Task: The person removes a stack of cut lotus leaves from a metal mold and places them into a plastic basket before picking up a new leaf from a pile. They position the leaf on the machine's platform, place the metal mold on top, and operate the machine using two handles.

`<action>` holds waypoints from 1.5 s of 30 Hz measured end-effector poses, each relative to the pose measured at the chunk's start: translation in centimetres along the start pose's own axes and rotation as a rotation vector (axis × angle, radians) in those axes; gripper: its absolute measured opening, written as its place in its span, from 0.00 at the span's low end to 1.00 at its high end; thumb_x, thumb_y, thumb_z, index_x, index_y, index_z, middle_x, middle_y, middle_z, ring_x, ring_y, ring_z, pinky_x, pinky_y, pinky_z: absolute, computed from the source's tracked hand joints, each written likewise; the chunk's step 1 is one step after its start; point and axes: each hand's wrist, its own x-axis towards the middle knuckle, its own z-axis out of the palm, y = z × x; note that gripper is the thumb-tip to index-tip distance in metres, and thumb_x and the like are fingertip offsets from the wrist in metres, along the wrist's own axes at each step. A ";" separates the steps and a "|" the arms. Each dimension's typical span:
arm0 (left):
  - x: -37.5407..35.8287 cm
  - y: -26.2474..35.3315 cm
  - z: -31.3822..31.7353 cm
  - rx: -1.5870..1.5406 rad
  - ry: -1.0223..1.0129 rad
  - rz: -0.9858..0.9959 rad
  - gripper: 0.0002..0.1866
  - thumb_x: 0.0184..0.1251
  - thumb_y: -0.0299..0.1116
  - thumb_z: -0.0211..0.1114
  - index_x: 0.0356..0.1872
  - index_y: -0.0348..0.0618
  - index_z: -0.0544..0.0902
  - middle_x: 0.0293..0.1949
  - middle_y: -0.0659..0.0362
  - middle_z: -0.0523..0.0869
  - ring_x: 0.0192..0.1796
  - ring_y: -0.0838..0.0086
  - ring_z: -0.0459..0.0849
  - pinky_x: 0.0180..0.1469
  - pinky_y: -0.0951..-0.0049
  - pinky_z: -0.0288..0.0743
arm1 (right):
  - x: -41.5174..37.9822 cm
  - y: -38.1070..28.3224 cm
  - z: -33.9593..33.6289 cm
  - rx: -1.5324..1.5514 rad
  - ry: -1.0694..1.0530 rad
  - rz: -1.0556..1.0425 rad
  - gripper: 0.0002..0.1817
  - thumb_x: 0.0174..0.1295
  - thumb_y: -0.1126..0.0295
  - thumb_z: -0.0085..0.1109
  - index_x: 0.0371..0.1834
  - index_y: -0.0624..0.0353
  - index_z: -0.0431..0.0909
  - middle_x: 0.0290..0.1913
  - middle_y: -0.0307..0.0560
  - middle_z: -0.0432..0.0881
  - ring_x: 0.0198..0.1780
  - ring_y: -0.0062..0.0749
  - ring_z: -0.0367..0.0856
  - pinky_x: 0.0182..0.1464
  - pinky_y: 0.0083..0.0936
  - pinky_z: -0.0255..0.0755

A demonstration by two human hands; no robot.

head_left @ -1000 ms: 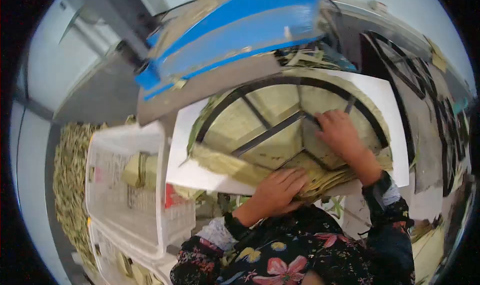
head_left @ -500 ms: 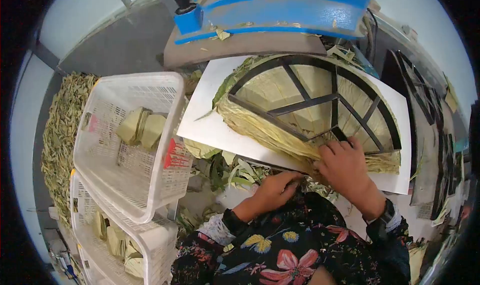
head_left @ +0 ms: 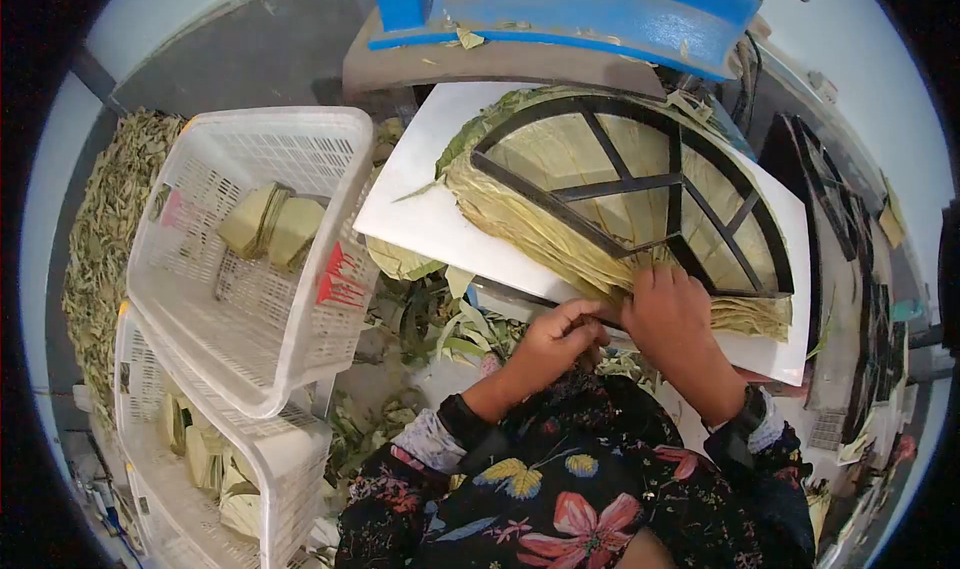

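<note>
A thick stack of pale green leaves (head_left: 540, 236) lies on a white board (head_left: 400, 214). On top rests a black metal frame (head_left: 625, 185), fan-shaped with several inner bars. My right hand (head_left: 668, 314) is at the frame's lower corner, its fingers curled down on the near edge of the stack; what its fingertips grip is hidden. My left hand (head_left: 548, 349) is just left of it, below the board's near edge, with thumb and fingers pressed together. Whatever it may hold is too small to make out.
A white basket (head_left: 365, 169) at the left holds cut leaf bundles (head_left: 270, 226); another basket (head_left: 290, 449) with bundles is below. Blue machinery (head_left: 600, 14) stands behind the board. Loose leaves (head_left: 100, 229) are heaped at the far left. More black frames (head_left: 850, 229) lie at the right.
My right hand has moved slightly left and up from the frame's corner bar onto the stack's edge. My left hand has turned a little, its thumb now higher. The whole view has shifted slightly.
</note>
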 end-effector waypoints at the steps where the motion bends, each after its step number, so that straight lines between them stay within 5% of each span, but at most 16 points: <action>1: 0.0 0.2 0.0 -0.060 0.001 0.012 0.17 0.68 0.29 0.53 0.57 0.36 0.70 0.36 0.56 0.82 0.32 0.76 0.80 0.34 0.76 0.77 | 0.1 0.0 0.1 -0.031 0.062 -0.007 0.15 0.44 0.63 0.63 0.31 0.60 0.73 0.29 0.47 0.77 0.33 0.40 0.78 0.33 0.32 0.73; 2: 0.0 0.5 0.1 -0.120 0.004 0.024 0.18 0.69 0.28 0.52 0.58 0.36 0.68 0.36 0.55 0.82 0.30 0.76 0.81 0.31 0.77 0.78 | 0.3 0.1 0.2 -0.060 0.124 -0.015 0.10 0.43 0.65 0.61 0.23 0.58 0.73 0.26 0.47 0.77 0.31 0.40 0.79 0.30 0.31 0.74; 12: 1.6 3.0 1.6 -0.211 0.088 -0.162 0.16 0.70 0.36 0.49 0.50 0.34 0.72 0.36 0.52 0.82 0.28 0.72 0.80 0.27 0.74 0.77 | 0.8 1.1 -0.6 0.010 0.130 0.000 0.06 0.46 0.68 0.55 0.23 0.58 0.72 0.24 0.47 0.77 0.26 0.40 0.80 0.26 0.32 0.76; 17: 4.2 3.0 1.7 -0.155 0.238 -0.178 0.14 0.69 0.36 0.47 0.42 0.34 0.73 0.28 0.52 0.82 0.22 0.71 0.78 0.21 0.74 0.73 | 0.3 0.8 -1.2 -0.018 -0.030 0.020 0.08 0.48 0.66 0.55 0.28 0.59 0.73 0.28 0.49 0.78 0.31 0.40 0.80 0.29 0.32 0.76; 24: 3.7 3.7 1.4 -0.144 0.197 -0.237 0.13 0.66 0.32 0.47 0.45 0.36 0.74 0.28 0.52 0.82 0.20 0.72 0.76 0.21 0.73 0.68 | -0.3 -0.5 0.0 0.002 0.061 0.057 0.10 0.48 0.67 0.57 0.32 0.59 0.73 0.34 0.49 0.76 0.38 0.41 0.78 0.36 0.33 0.75; 27: 3.3 3.2 0.8 -0.019 0.125 -0.271 0.16 0.65 0.32 0.50 0.51 0.35 0.72 0.29 0.53 0.83 0.22 0.73 0.77 0.22 0.73 0.69 | -0.4 -0.3 0.2 -0.019 0.109 0.029 0.12 0.46 0.66 0.59 0.33 0.57 0.73 0.32 0.47 0.75 0.38 0.38 0.77 0.35 0.32 0.74; 29: 2.9 -0.3 -0.3 0.459 0.120 0.016 0.24 0.62 0.32 0.55 0.59 0.36 0.68 0.26 0.49 0.83 0.22 0.67 0.80 0.24 0.69 0.73 | -0.4 -0.4 0.3 -0.017 0.069 0.033 0.15 0.43 0.67 0.63 0.32 0.60 0.72 0.32 0.48 0.75 0.38 0.40 0.76 0.35 0.33 0.73; 30: 2.3 -0.2 -0.2 0.461 0.114 0.009 0.24 0.62 0.32 0.55 0.59 0.36 0.68 0.26 0.49 0.83 0.22 0.67 0.80 0.24 0.69 0.73 | -0.5 -0.3 0.6 -0.013 0.065 0.040 0.15 0.43 0.67 0.63 0.32 0.60 0.72 0.32 0.48 0.75 0.38 0.40 0.76 0.35 0.33 0.73; 32: 1.4 0.7 -0.4 1.193 0.044 0.295 0.31 0.56 0.31 0.59 0.64 0.40 0.64 0.21 0.47 0.81 0.22 0.59 0.82 0.25 0.60 0.75 | -0.1 -0.1 1.4 -0.057 0.143 0.006 0.12 0.43 0.68 0.60 0.29 0.60 0.72 0.28 0.47 0.74 0.33 0.40 0.77 0.31 0.32 0.73; 36: 1.3 2.2 0.0 1.439 0.007 0.179 0.33 0.53 0.31 0.61 0.64 0.42 0.65 0.18 0.46 0.80 0.22 0.51 0.80 0.25 0.53 0.74 | -0.2 0.3 1.0 -0.066 0.155 -0.011 0.08 0.44 0.69 0.58 0.26 0.59 0.71 0.25 0.46 0.73 0.29 0.39 0.77 0.28 0.30 0.73; 38: 1.7 2.0 -0.1 1.456 0.063 0.369 0.25 0.52 0.30 0.59 0.56 0.41 0.72 0.15 0.50 0.79 0.17 0.55 0.79 0.21 0.55 0.73 | -0.2 0.4 0.7 -0.058 0.168 -0.004 0.07 0.43 0.71 0.57 0.24 0.57 0.69 0.25 0.45 0.73 0.29 0.38 0.77 0.27 0.30 0.72; 41: 2.2 2.3 -0.4 1.494 0.024 0.280 0.16 0.54 0.30 0.58 0.45 0.40 0.75 0.17 0.48 0.80 0.20 0.52 0.80 0.24 0.54 0.74 | -0.7 0.0 0.7 -0.061 0.110 -0.005 0.06 0.50 0.67 0.55 0.28 0.55 0.72 0.28 0.43 0.74 0.30 0.34 0.77 0.27 0.29 0.72; 45: 2.4 4.9 0.2 1.403 -0.120 0.267 0.07 0.58 0.32 0.57 0.34 0.39 0.75 0.22 0.45 0.81 0.26 0.48 0.80 0.29 0.55 0.75 | -1.3 0.0 0.7 -0.033 0.183 0.106 0.10 0.43 0.68 0.61 0.26 0.57 0.71 0.27 0.45 0.73 0.30 0.39 0.76 0.31 0.33 0.73</action>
